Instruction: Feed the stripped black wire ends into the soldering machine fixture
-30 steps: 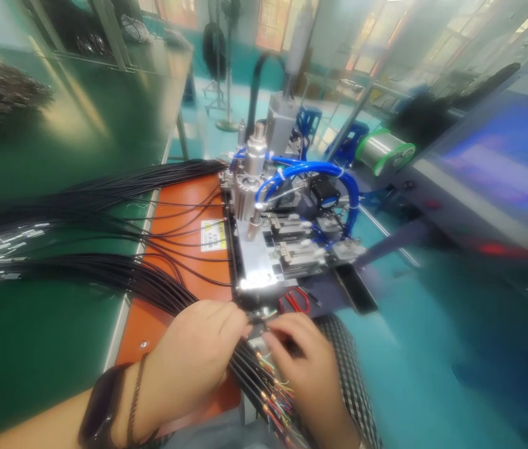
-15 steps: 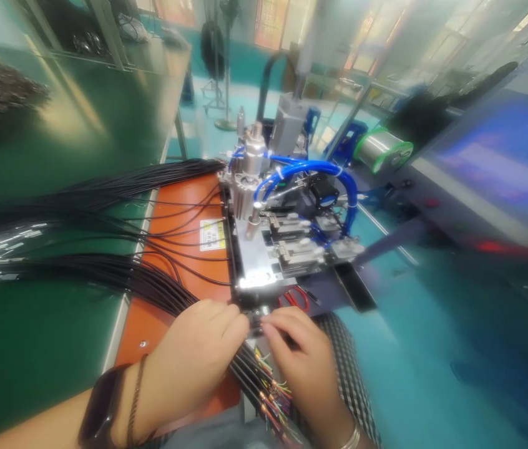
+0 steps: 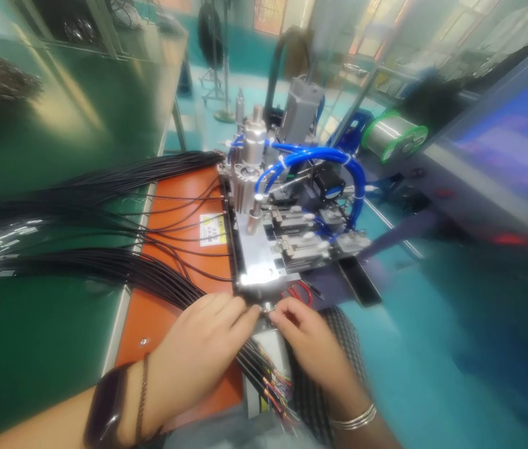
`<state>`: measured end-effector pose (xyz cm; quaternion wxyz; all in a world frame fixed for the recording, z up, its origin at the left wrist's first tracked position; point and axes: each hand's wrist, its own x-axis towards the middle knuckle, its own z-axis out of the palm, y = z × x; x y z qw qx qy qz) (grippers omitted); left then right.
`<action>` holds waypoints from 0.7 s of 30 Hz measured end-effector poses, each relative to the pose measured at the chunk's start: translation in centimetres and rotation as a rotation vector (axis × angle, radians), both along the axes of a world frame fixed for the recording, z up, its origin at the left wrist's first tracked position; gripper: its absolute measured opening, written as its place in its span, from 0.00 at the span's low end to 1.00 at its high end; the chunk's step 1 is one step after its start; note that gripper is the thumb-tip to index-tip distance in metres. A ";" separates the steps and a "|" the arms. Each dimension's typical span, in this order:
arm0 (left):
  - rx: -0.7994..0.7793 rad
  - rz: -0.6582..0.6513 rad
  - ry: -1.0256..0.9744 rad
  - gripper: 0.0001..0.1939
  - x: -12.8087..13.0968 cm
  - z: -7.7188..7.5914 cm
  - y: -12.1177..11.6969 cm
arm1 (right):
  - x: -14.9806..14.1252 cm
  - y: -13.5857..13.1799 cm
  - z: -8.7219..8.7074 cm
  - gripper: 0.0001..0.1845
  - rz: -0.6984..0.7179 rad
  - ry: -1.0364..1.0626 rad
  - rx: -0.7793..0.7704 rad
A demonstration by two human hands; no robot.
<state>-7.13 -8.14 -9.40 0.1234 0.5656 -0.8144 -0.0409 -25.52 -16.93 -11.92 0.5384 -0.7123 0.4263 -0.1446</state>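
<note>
- **Left hand** (image 3: 203, 349): is lying over the black multi-core cables (image 3: 151, 274) just in front of the pneumatic wire-processing machine (image 3: 283, 212), with its fingers curled toward the machine's front edge; whether it is clenching the cables cannot be told.
- **Right hand** (image 3: 308, 349): is extending its thumb and forefinger toward a small metal part (image 3: 266, 307) at the machine's front edge; whether they are grasping it cannot be told.
- **Cables**: are fanning out to the machine's left, and their stripped ends with thin coloured cores (image 3: 268, 380) are lying in front of it, below the hands.
- **Orange mat** (image 3: 151, 330): is lying against the machine's left side, beneath the cables, and is carrying a yellow warning label (image 3: 212, 229).
- **Red-handled cutters** (image 3: 299, 292): are resting just in front of the machine, beyond the right hand.
- **Blue air tubing** (image 3: 306, 156): is looping over the machine.
- **Solder spool** (image 3: 395, 134): is standing behind the machine, to its right.
- **Monitor** (image 3: 512, 149): is glowing blue to the machine's right.
</note>
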 end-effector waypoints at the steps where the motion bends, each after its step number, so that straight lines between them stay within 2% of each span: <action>1: 0.004 -0.008 0.001 0.19 0.0 -0.1 -0.2 | -0.1 -0.2 0.0 0.10 0.007 -0.027 0.078; 4: 0.009 -0.017 -0.006 0.18 0.0 -0.2 -0.7 | -0.1 -0.8 0.1 0.08 -0.019 -0.086 0.185; 21: -0.006 -0.027 -0.100 0.20 0.0 0.0 -1.2 | 0.7 -1.0 -1.8 0.05 -0.152 -0.225 0.178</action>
